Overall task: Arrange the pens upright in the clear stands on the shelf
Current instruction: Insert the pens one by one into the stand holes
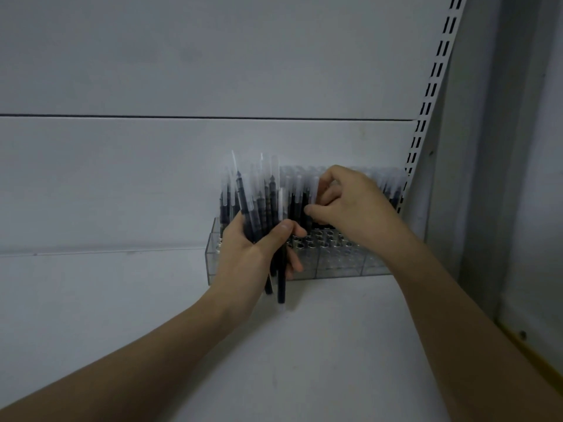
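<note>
At the back of the white shelf (pixel 304 345), against the rear panel, clear stands (pixel 338 263) sit side by side, their front holes vacant and their rear rows filled with upright pens (pixel 387 181). Left hand (pixel 246 257) — fingers and thumb curled tightly round a bundle of dark pens (pixel 262 205), long axes near vertical, translucent caps upward, two barrels protruding below the palm. Right hand (pixel 344 202) — fingers bent, thumb and fingertips pinching a single pen (pixel 312 196) just above the stands; this pen stands upright, cap uppermost, its lower end hidden among neighbouring pens
</note>
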A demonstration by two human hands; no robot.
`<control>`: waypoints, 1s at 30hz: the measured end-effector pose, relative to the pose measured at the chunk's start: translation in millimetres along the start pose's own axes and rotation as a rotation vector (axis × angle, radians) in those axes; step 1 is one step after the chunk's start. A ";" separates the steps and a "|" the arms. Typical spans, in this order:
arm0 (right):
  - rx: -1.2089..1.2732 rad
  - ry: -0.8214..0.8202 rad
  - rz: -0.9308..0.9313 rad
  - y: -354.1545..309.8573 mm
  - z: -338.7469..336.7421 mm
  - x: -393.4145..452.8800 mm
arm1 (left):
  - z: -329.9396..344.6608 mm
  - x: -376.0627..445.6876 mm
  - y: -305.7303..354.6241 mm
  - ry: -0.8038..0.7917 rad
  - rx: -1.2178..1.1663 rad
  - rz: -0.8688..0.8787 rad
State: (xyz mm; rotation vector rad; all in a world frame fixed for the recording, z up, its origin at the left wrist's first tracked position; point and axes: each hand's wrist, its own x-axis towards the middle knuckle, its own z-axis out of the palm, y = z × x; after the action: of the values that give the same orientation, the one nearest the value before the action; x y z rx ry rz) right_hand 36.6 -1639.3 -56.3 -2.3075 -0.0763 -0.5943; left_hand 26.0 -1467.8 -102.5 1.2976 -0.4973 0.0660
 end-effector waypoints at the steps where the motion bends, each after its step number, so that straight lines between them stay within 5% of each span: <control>1: 0.014 -0.004 0.010 0.0 -1.6 -0.3 | 0.1 -0.2 0.4 -0.007 -0.002 -0.001; 8: 0.149 0.161 -0.062 -8.3 -13.9 -3.9 | 0.7 -2.7 4.3 -0.047 -0.035 -0.018; 16: 0.407 -0.157 -0.127 -23.5 -5.7 -13.0 | 2.0 -2.4 4.8 -0.037 -0.058 -0.025; 20: 0.431 -0.186 -0.129 -22.0 -3.5 -12.6 | 2.0 -1.8 4.0 -0.040 -0.056 -0.022; 30: 0.608 0.026 -0.099 -21.8 -9.7 -10.6 | 2.8 -3.3 2.7 -0.102 -0.095 -0.080</control>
State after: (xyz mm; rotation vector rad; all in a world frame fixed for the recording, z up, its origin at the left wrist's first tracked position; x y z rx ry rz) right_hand 18.4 -1628.8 -40.7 -1.7123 -0.3157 -0.5576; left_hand 21.3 -1468.9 -100.8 1.2309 -0.5291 -0.0897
